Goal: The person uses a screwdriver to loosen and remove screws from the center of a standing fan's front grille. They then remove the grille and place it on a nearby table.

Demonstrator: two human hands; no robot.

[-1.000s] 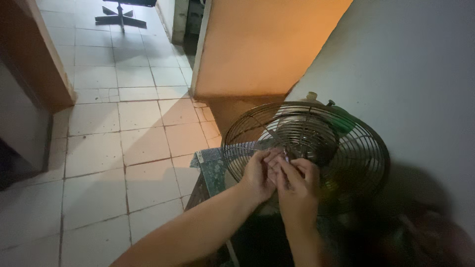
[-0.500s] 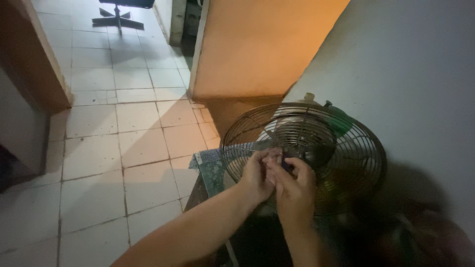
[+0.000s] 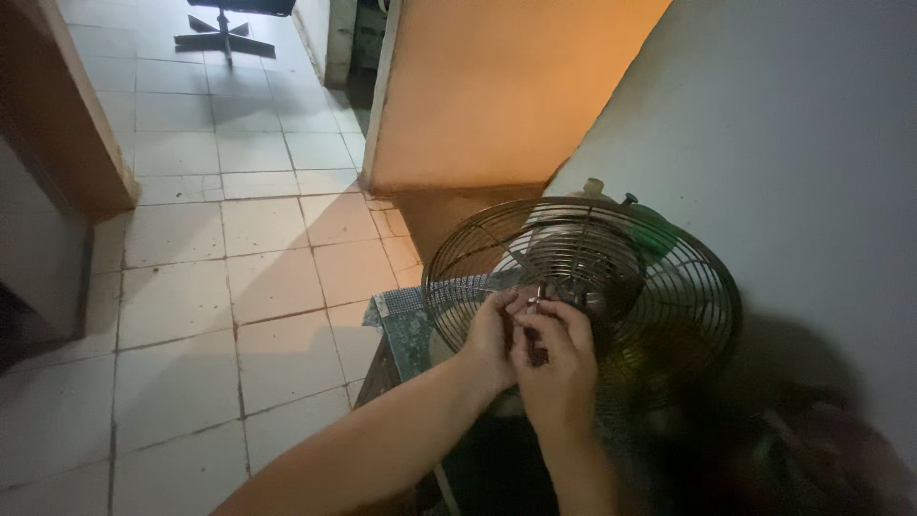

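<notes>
A wire fan guard point(image 3: 611, 287) lies tilted by the grey wall point(image 3: 793, 153). At its centre the left hand point(image 3: 492, 339) and right hand point(image 3: 559, 368) pinch a small metal piece point(image 3: 535, 304), fingers curled tight.

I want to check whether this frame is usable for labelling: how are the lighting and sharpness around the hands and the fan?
Head view: dim, warm orange light; a brighter patch lies on the tiled floor. The left hand and right hand are lit but soft. The wire fan guard reads clearly. The lower right corner sinks into dark, blurred shadow, and what the fingers pinch is too small to tell.
</notes>
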